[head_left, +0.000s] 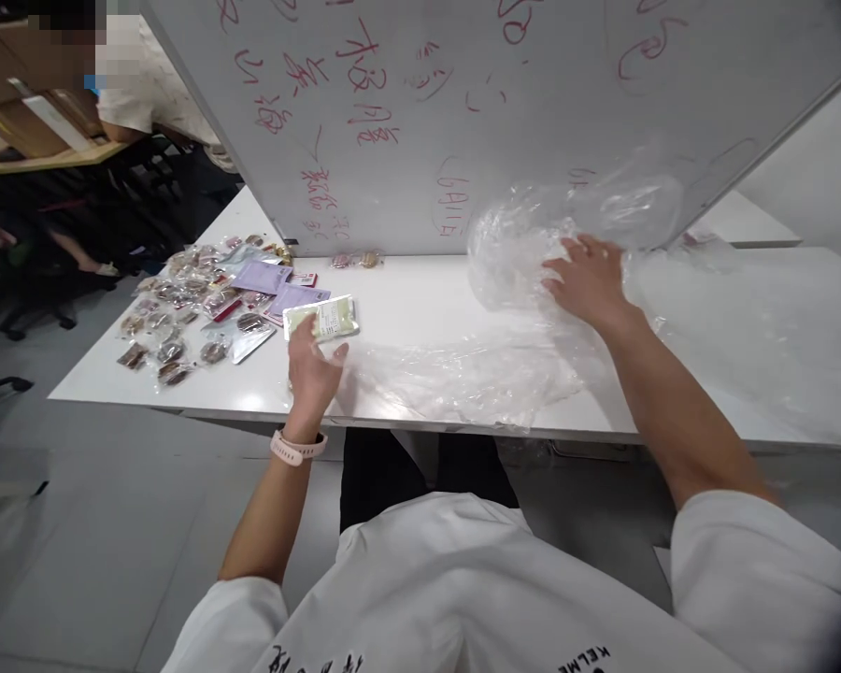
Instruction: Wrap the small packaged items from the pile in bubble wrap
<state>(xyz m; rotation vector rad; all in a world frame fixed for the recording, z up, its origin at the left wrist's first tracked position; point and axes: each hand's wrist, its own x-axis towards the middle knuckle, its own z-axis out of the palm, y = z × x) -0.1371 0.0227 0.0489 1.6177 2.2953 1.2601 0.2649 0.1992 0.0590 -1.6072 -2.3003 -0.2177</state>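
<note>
My right hand [592,285], fingers spread and bent, presses on a crumpled clear plastic bag [511,248] that bulges up against the whiteboard. More of the thin clear plastic [463,379] stretches across the table toward my left hand [314,369]. That hand, with a pink wristband, has its index finger extended over a pale green packet [336,318] and its thumb apart. Whether the fingertip touches the packet is hard to tell. Two purple packets [261,277] lie just beyond, overlapping a heap of small individually wrapped items [182,299] on the left.
A whiteboard [406,121] with red handwriting stands along the back of the white table [98,383]. Two small wrapped pieces [357,261] lie at its foot. More clear plastic [763,336] covers the right side. Another person [158,93] is by cardboard boxes [35,112] at the far left.
</note>
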